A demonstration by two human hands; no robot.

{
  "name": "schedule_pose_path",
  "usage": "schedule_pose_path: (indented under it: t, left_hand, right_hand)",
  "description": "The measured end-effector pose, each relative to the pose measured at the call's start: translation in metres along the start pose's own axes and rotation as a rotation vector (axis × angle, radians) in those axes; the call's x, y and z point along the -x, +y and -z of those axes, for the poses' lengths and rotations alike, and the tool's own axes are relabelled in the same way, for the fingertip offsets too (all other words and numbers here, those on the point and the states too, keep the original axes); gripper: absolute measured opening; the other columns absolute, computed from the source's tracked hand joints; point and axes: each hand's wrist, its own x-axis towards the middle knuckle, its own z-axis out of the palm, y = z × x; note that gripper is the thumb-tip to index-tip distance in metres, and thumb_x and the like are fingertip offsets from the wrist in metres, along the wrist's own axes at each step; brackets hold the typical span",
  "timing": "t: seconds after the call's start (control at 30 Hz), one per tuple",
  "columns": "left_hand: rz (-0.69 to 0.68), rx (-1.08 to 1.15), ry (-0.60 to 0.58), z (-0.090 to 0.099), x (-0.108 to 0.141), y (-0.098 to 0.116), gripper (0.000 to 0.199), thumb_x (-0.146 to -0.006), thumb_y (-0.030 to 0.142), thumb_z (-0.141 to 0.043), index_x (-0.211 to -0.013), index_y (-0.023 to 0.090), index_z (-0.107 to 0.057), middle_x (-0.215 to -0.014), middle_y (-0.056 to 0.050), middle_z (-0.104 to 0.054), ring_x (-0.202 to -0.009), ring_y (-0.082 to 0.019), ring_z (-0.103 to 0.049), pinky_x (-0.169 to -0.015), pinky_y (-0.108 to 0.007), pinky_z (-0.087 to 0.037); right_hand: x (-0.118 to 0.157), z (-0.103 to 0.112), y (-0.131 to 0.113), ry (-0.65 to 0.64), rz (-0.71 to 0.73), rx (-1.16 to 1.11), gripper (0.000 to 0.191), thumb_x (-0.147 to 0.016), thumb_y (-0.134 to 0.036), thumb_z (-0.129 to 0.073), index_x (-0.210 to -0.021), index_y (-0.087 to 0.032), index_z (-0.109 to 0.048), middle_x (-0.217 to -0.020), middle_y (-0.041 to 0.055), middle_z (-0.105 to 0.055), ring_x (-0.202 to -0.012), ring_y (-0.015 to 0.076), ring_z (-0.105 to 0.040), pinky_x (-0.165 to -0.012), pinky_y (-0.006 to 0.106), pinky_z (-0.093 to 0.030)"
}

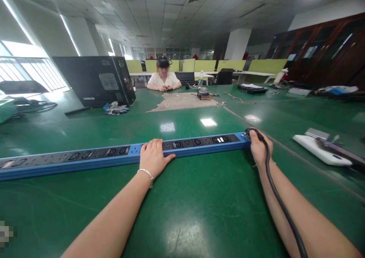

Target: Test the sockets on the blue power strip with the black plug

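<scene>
A long blue power strip (208,150) with black sockets lies across the green table, its left part running out of view. My left hand (154,157) grips it near the middle, fingers over the top and thumb along the near side. At its right end, my right hand (262,147) closes around a black plug (251,131). The plug's tip meets the strip's end, but how deep it sits is hidden by my fingers. From the plug a thick black cable (275,185) hangs over my right wrist and runs down along the forearm.
A black computer case (94,81) stands at the back left, with gloves (115,108) beside it. Another person (164,81) sits across the table (182,125). A white device (322,149) lies at right. Further back are a bottle (201,79) and a round metal part (203,93).
</scene>
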Motion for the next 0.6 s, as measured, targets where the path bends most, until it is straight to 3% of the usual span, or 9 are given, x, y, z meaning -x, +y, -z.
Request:
schedule_pose_path:
  t: [0.17, 0.33, 0.6]
  left_hand:
    - [-0.002, 0.005, 0.000, 0.0003, -0.0004, 0.0004, 0.061, -0.073, 0.057, -0.053, -0.118, 0.016, -0.048, -0.122, -0.015, -0.056, -0.117, -0.028, -0.045, -0.098, -0.044, -0.029]
    - [0.007, 0.015, -0.010, 0.0003, -0.0004, 0.0005, 0.061, -0.073, 0.057, -0.053, -0.118, 0.017, -0.048, -0.122, -0.014, -0.055, -0.117, -0.028, -0.045, -0.099, -0.045, -0.029]
    - [-0.004, 0.005, -0.007, 0.0002, -0.0001, -0.0003, 0.062, -0.073, 0.057, -0.053, -0.118, 0.015, -0.048, -0.122, -0.015, -0.055, -0.117, -0.029, -0.045, -0.099, -0.044, -0.029]
  right_hand:
    - [-0.0033, -0.0004, -0.0073, -0.165, -0.056, 0.090, 0.041, -0.079, -0.050, -0.046, -0.100, -0.021, -0.066, -0.102, 0.0072, -0.067, -0.102, 0.0246, -0.058, -0.093, 0.042, -0.040]
    - [-0.0022, -0.0032, -0.0086, -0.168, -0.016, 0.218, 0.033, -0.077, -0.044, -0.049, -0.095, -0.024, -0.068, -0.105, 0.0061, -0.066, -0.110, 0.0268, -0.053, -0.097, 0.047, -0.036]
    - [0.0021, 0.0040, -0.0079, -0.192, -0.011, 0.356, 0.042, -0.078, -0.049, -0.047, -0.109, -0.026, -0.065, -0.117, 0.0105, -0.059, -0.113, 0.0291, -0.050, -0.095, 0.046, -0.037]
